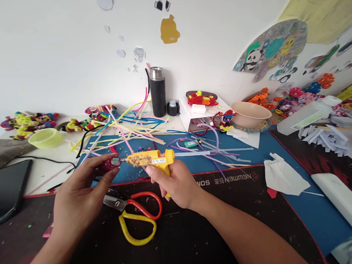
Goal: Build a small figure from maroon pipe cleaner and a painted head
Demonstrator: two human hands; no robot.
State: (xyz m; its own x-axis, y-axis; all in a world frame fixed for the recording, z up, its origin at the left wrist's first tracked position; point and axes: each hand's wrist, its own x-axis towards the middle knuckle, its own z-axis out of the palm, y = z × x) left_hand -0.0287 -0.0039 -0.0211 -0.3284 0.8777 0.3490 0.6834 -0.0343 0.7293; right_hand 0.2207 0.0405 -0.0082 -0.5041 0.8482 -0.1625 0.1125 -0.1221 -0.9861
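Observation:
My right hand (175,182) is wrapped round the handle of a yellow hot glue gun (147,158), its barrel stained brown. A clear glue stick (192,153) juts from the gun's back end. Between the thumb and fingers of my left hand (80,186) is a small dark red fuzzy piece (106,166) with a pale greenish patch. The gun's nozzle points at that patch and is at or very near it; contact is hard to tell. Below the gun, scissors (140,216) with one red and one yellow handle lie on the black mat.
Loose pipe cleaners (129,134) spread across the table behind my hands. A black thermos (158,94) stands by the wall, near a white box (191,113) and a beige bowl (251,114). A phone (6,190) lies at left, crumpled tissue (287,175) at right.

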